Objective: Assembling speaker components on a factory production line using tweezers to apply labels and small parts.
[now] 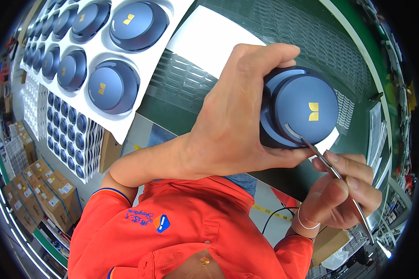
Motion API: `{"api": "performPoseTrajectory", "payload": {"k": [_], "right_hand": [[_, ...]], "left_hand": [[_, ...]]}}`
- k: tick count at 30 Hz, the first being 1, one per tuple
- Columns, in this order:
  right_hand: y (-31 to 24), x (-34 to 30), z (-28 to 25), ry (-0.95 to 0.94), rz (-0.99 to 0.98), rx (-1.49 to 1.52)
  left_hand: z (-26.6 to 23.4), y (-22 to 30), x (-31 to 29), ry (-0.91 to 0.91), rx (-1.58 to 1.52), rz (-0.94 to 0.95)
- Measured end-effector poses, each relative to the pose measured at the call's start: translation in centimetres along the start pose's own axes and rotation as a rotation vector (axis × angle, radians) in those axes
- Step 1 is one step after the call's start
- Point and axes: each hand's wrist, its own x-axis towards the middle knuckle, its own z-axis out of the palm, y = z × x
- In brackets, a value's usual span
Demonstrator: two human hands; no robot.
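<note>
A dark blue headphone ear cup [307,104] with a gold emblem on its round face is gripped along its sides by my left hand [233,111], thumb below and fingers at the top. My right hand [347,188] pinches a pair of metal tweezers [336,176] between thumb and fingers. The tips of the tweezers touch, or nearly touch, the lower edge of the ear cup by a small pale curved slot [292,130]. A sheet of small pale labels [345,109] lies partly behind the cup on the green table [165,114].
At the upper left, a white moulded tray [146,76] bears several similar blue ear cups. White paper [205,39] and clear plastic sheets with rows of shapes [307,32] lie on the table. Stacked trays [72,135] and cardboard boxes [44,195] stand at the far left.
</note>
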Motion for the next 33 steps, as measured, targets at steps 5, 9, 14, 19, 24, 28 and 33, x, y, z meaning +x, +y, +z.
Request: {"api": "performPoseTrajectory", "payload": {"k": [5,9,14,19,24,28,33], "right_hand": [[0.1,0.1,0.0,-0.010,-0.033,0.036],[0.5,0.1,-0.5,-0.085,-0.036,0.150],[0.4,0.0,0.6,0.000,0.001,0.057],[0.3,-0.1,0.7,0.023,0.004,0.039],[0.4,0.2,0.7,0.057,0.093,0.069],[1.2,1.3,-2.4,0.171,0.257,0.511],[4.4,-0.2,-7.5,0.057,0.470,0.575]], "left_hand": [[-0.1,0.6,-0.1,-0.029,0.032,-0.009],[0.4,0.3,0.0,0.002,0.035,0.068],[0.1,0.4,-0.1,0.005,0.051,0.070],[0.2,0.1,0.1,0.011,0.097,0.154],[-0.9,1.0,0.4,-0.105,0.187,0.129],[-2.4,2.0,0.3,-0.226,0.206,-0.072],[-3.5,3.9,0.5,-0.720,0.277,0.001]]}}
